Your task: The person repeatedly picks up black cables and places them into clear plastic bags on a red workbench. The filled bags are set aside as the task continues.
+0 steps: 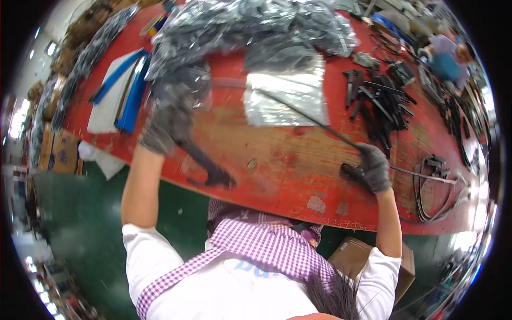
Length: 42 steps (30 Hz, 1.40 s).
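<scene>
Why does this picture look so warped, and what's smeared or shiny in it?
Head view: the fisheye lens bows the red table's near edge and leaves black corners; the left hand looks smeared, the right hand somewhat crisper; bright glare whitens the flat plastic bag.

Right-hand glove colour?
Right glove is grey, seen best in the head view, the only one.

A factory workshop, bagged goods (250, 26) heaped across a scuffed red workbench (229, 125), black parts (380, 102) piled nearby, cardboard boxes (63, 153) above green flooring (88, 229).
</scene>
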Motion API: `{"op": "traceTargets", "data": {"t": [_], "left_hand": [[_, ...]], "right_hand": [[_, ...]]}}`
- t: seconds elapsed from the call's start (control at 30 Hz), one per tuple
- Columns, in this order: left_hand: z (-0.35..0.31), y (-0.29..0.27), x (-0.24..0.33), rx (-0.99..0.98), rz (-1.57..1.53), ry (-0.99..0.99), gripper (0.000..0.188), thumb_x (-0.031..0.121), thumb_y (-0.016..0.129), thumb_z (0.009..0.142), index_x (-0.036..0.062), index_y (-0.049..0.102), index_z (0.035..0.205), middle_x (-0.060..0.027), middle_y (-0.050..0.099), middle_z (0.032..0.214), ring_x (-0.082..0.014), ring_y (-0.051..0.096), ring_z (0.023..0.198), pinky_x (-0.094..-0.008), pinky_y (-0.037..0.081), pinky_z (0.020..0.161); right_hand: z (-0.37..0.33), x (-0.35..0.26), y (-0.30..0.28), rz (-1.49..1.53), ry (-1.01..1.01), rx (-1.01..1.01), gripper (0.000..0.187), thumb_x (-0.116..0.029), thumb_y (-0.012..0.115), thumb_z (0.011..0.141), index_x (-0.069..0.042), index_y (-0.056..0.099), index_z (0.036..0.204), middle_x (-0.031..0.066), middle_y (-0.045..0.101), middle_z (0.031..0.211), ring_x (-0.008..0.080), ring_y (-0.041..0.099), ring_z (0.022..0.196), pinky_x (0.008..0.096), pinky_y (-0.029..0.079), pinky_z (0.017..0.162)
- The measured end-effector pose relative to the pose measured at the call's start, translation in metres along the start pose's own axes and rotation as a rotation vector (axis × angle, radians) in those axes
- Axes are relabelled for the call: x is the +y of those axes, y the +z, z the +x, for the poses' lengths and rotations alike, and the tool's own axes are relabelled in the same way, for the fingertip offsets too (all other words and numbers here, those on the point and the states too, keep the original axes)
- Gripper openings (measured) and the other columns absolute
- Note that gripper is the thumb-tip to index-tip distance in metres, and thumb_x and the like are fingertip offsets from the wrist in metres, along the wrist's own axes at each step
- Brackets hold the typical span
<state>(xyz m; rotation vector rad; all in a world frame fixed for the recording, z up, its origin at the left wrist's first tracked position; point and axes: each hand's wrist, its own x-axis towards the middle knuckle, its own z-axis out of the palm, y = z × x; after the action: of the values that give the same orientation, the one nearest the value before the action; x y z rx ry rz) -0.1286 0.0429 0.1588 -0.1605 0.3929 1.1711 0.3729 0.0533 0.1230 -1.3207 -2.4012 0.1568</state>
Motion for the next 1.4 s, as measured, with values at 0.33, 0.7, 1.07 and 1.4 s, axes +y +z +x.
{"op": "traceTargets", "data": {"t": [0.33, 0.7, 1.07, 1.4], "left_hand": [[0.006, 0.020, 0.008, -0.125, 1.231, 0.508, 0.021, 0.025, 0.055, 0.085, 0.0060, 0.055, 0.092, 0.0003, 0.053, 0.066, -0.0061, 0.039, 0.042, -0.0197, 0.032, 0.035], [-0.026, 0.052, -0.072, -0.252, 0.476, -0.400, 0.038, 0.029, 0.033, 0.096, -0.0032, 0.045, 0.111, 0.0015, 0.037, 0.048, -0.0022, 0.024, 0.027, -0.0202, 0.021, 0.026], [0.000, 0.062, -0.031, -0.252, 0.732, -0.046, 0.039, 0.035, 0.027, 0.097, 0.0024, 0.048, 0.093, 0.0067, 0.028, 0.037, -0.0045, 0.027, 0.024, -0.0198, 0.025, 0.023], [0.024, 0.074, -0.103, 0.079, 1.451, 0.143, 0.043, 0.047, 0.042, 0.090, 0.0084, 0.052, 0.076, 0.0013, 0.036, 0.041, -0.0071, 0.034, 0.028, -0.0213, 0.024, 0.027]], "right_hand": [[-0.009, -0.101, 0.043, -0.055, -0.668, -0.229, 0.030, -0.024, 0.059, 0.077, -0.018, 0.056, 0.107, 0.0011, 0.046, 0.058, 0.0170, 0.049, 0.051, 0.0338, 0.038, 0.041], [0.051, -0.075, 0.017, 0.158, -0.043, 0.204, 0.022, -0.022, 0.067, 0.073, -0.008, 0.060, 0.088, 0.0110, 0.059, 0.074, 0.0305, 0.059, 0.071, 0.0352, 0.048, 0.061], [-0.011, -0.040, 0.007, 0.229, 0.067, -0.392, 0.012, -0.028, 0.052, 0.083, -0.018, 0.057, 0.077, -0.0024, 0.041, 0.052, 0.0129, 0.045, 0.045, 0.0213, 0.035, 0.040], [0.119, -0.129, 0.031, 0.366, 0.139, 0.210, 0.048, -0.056, 0.052, 0.079, -0.009, 0.061, 0.080, 0.0055, 0.055, 0.068, 0.0172, 0.057, 0.066, 0.0306, 0.044, 0.057]]}}
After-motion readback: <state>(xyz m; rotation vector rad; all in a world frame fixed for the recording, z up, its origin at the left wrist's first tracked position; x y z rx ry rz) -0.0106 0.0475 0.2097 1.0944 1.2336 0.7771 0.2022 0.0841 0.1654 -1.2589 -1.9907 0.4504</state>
